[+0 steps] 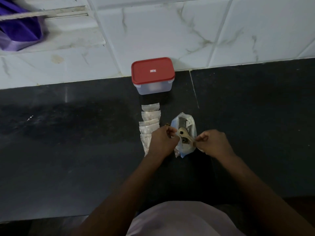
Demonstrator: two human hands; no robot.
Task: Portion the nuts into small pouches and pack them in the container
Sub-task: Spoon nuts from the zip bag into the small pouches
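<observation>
Spoon (182,133) held over the open bag of nuts (185,122), near the middle of the dark table (85,133).
The right hand (215,144) pinches the spoon's handle. The left hand (162,142), fingers curled, pinches what seems to be a small pouch (177,152) at the spoon's bowl. Just left lies a row of filled pouches (150,120), and beyond it the red-lidded container (152,75), shut, against the wall.

The left hand (162,142) covers part of the nearest pouch (145,142).

Spoon (185,135) in right hand (215,143), small pouch (175,134) in left hand (162,140).
</observation>
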